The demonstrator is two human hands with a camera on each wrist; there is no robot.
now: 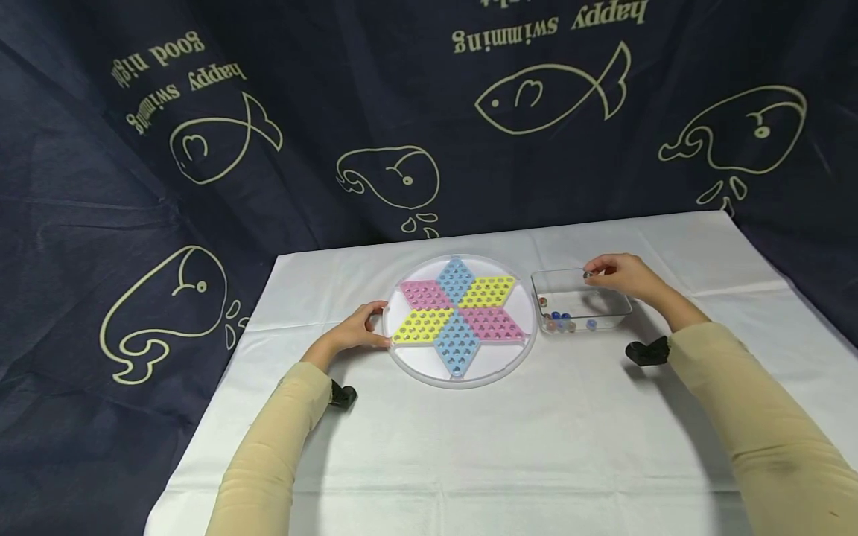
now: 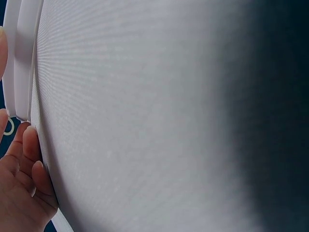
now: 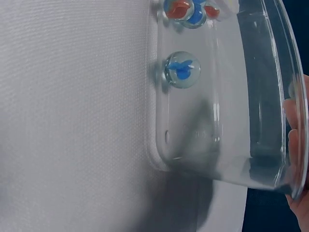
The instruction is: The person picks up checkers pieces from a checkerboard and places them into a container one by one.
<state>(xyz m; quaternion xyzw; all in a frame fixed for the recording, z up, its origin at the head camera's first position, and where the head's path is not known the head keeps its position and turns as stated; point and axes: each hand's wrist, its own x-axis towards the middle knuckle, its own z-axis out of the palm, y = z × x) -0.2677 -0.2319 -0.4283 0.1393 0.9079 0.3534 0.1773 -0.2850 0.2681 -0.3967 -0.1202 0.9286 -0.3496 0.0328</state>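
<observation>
A round white Chinese checkers board (image 1: 506,357) bears a six-pointed star in blue, yellow and pink, dotted with small holes. My left hand (image 1: 358,327) holds its left rim, thumb and fingers spread along the edge. In the left wrist view the fingers (image 2: 30,145) curl beside the board's side wall (image 2: 25,58). To the right of the board stands a clear plastic box (image 1: 583,327) with several glass marbles (image 1: 561,316). At the box's far rim, my right hand (image 1: 620,274) pinches a small marble (image 1: 587,275) between its fingertips. The right wrist view shows that hand partly through the clear wall.
A white cloth (image 1: 509,461) covers the table. Behind it hangs a dark blue curtain (image 1: 302,201) with fish and whale drawings. One marble (image 3: 182,70) with a blue core lies apart from the others inside the box. Black wrist mounts (image 1: 646,352) stick out below the sleeves.
</observation>
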